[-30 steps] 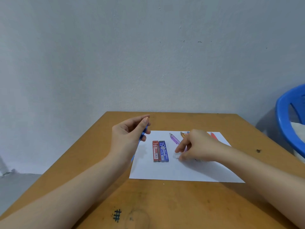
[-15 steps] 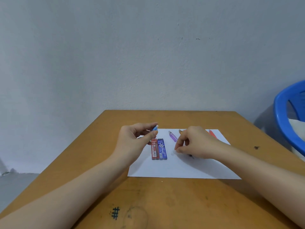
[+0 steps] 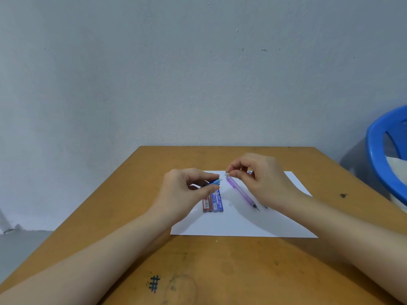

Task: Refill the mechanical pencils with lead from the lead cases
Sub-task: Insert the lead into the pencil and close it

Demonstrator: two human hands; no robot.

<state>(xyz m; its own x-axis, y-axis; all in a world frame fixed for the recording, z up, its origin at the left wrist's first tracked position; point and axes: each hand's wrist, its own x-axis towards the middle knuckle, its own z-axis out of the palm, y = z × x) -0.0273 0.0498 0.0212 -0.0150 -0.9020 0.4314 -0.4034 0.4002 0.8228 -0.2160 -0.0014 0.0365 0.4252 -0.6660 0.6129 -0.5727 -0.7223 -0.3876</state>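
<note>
My left hand (image 3: 187,190) holds a blue mechanical pencil (image 3: 214,182) between thumb and fingers, its open end pointing right. My right hand (image 3: 262,179) hovers close beside it and pinches a small white eraser cap (image 3: 226,173) at its fingertips. A purple mechanical pencil (image 3: 241,194) lies on the white paper sheet (image 3: 242,225) under the right hand. A red lead case (image 3: 207,204) and a blue lead case (image 3: 218,202) lie side by side on the sheet, partly behind my left thumb. Tips of other pencils (image 3: 265,208) peek out by my right wrist.
The sheet rests on a small wooden table (image 3: 220,271) against a grey wall. A blue plastic chair (image 3: 383,155) stands off the table's right edge. A hash mark is inked near the table's front.
My right hand lifted off the paper with the white cap and rose toward the blue pencil's end. My left hand brought the blue pencil right, over the lead cases. The purple pencil is now uncovered.
</note>
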